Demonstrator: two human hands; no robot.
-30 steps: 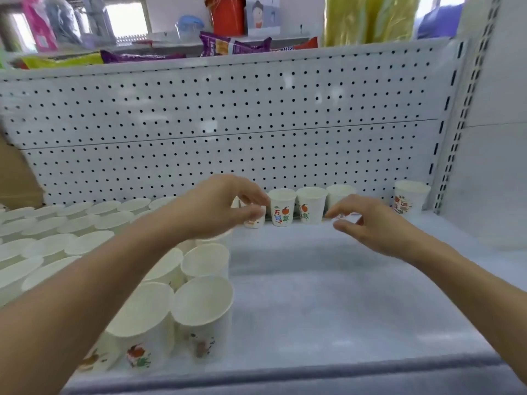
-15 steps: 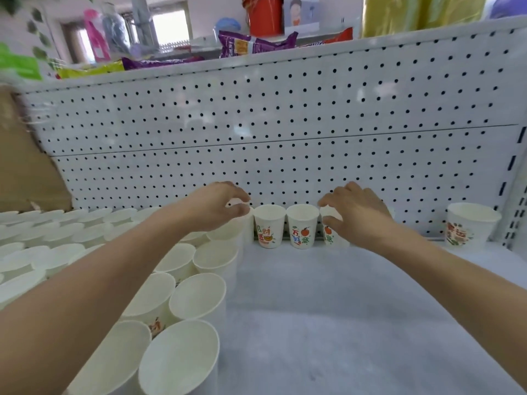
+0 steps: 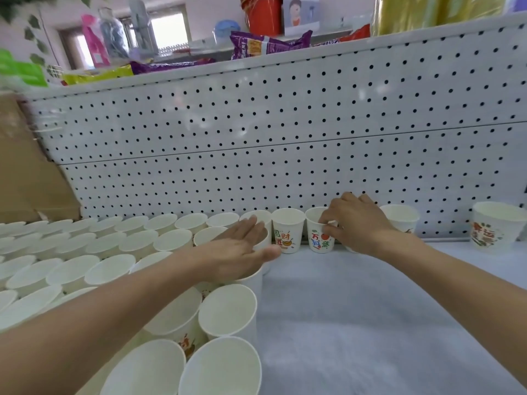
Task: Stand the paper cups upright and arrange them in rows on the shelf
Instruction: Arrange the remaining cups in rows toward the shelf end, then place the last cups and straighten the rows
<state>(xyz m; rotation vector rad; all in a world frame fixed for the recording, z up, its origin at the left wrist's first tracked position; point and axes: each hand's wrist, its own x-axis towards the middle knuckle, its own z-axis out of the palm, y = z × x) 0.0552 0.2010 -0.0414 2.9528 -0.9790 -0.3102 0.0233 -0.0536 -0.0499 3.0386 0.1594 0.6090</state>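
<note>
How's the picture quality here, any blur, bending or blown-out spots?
Head view: wide-angle bending curves the pegboard and stretches the near cups; the upper left corner is smeared by motion blur; the window behind is blown out; both hands, left hand and right hand, look fairly sharp; lighting is soft, shadows faint.

Upright white paper cups (image 3: 85,260) fill the left half of the frame in rows on the shelf (image 3: 370,323). The left hand (image 3: 239,249) lies flat and open-palmed over cups at centre. The right hand (image 3: 356,223) pinches the rim of a printed cup (image 3: 318,240) along the pegboard (image 3: 285,124). A lone cup (image 3: 494,226) stands at the right edge.
</note>
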